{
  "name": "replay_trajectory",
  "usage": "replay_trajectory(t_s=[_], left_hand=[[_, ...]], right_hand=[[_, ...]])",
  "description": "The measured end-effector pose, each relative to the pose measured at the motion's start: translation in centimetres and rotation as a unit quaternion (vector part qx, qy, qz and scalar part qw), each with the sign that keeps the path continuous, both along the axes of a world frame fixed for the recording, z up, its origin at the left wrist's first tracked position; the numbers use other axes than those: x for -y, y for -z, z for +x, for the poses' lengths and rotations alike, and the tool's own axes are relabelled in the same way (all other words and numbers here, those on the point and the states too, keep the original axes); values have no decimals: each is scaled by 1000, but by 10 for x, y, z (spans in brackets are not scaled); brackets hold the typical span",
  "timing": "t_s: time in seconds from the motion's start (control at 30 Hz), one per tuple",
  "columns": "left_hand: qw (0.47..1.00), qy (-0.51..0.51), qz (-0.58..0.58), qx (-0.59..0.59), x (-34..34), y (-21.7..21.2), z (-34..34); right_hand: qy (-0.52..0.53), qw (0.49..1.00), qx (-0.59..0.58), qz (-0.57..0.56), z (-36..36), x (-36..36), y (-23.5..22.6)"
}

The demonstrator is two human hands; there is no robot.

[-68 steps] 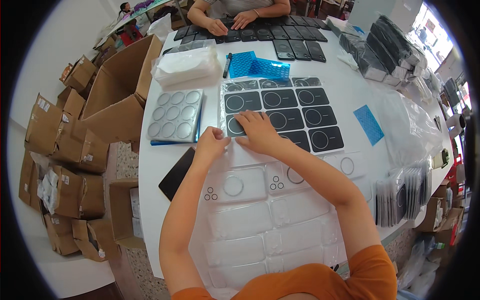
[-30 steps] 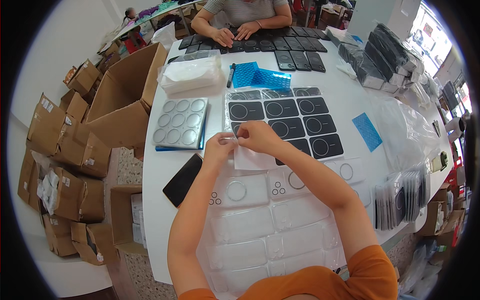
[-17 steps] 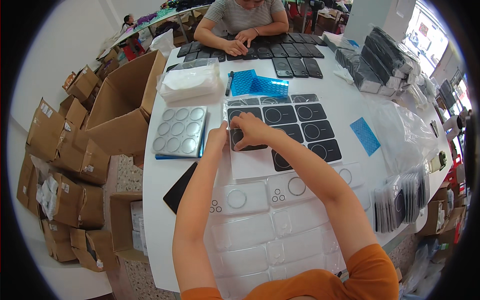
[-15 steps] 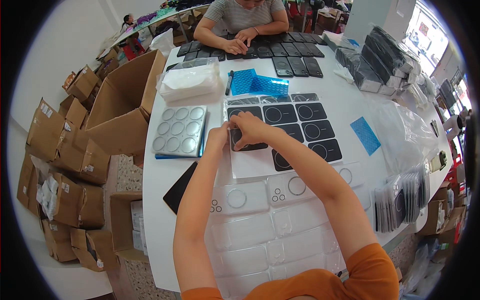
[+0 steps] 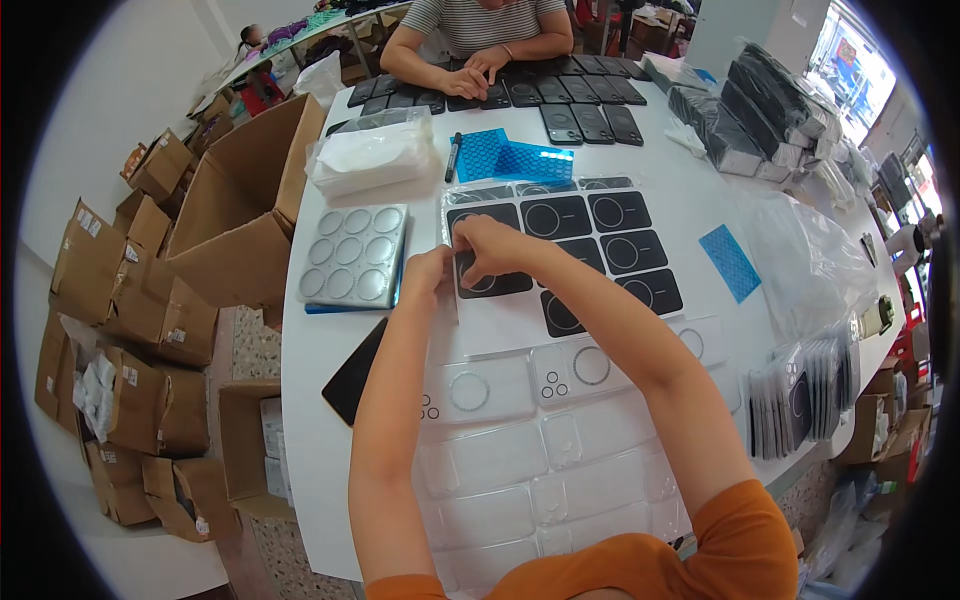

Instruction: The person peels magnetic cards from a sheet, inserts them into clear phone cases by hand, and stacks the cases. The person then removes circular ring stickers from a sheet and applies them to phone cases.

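Note:
A white sheet (image 5: 500, 325) carries rows of black rounded rectangular stickers (image 5: 632, 251), each with a ring and short line printed on it. At its left edge my two hands meet. My left hand (image 5: 429, 272) is closed in a pinch at the edge. Bent over the left-hand stickers, my right hand (image 5: 492, 245) brings its curled fingertips beside the left ones. Whatever both pinch is too small to make out. Nearer to me lie clear phone cases (image 5: 505, 390) in rows, the top ones bearing rings and small circles.
Left of the sheet sit a stack of ring sheets (image 5: 352, 255) and a black phone-like slab (image 5: 355, 375). Blue patterned sheets (image 5: 535, 162) and a marker (image 5: 453, 157) lie beyond. Upright packed cases (image 5: 800, 405) stand right. Across the table, a person (image 5: 490, 40) sits behind black cases.
My hands stay close together at the sheet's left edge, with only slight finger movement. Across the table, the other person's hands have drawn together. The whole view has shifted a little.

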State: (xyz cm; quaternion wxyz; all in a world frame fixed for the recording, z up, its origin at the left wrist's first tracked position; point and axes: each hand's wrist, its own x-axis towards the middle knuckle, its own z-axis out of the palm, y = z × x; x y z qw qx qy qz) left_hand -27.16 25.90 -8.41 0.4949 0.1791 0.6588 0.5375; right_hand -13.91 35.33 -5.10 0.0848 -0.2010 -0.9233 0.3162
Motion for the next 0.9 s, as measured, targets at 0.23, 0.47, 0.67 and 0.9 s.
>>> replay_trajectory(t_s=[0.23, 0.47, 0.67, 0.9], left_hand=[[1000, -12, 18, 16, 2, 2, 3], [997, 4, 16, -71, -7, 29, -5], [991, 0, -6, -131, -2, 26, -2], [869, 51, 131, -475, 46, -54, 36]], right_hand=[[-2, 1000, -11, 28, 4, 5, -8], [13, 988, -130, -84, 46, 9, -12], [104, 908, -309, -262, 125, 8, -36], [161, 939, -213, -215, 167, 73, -91]])
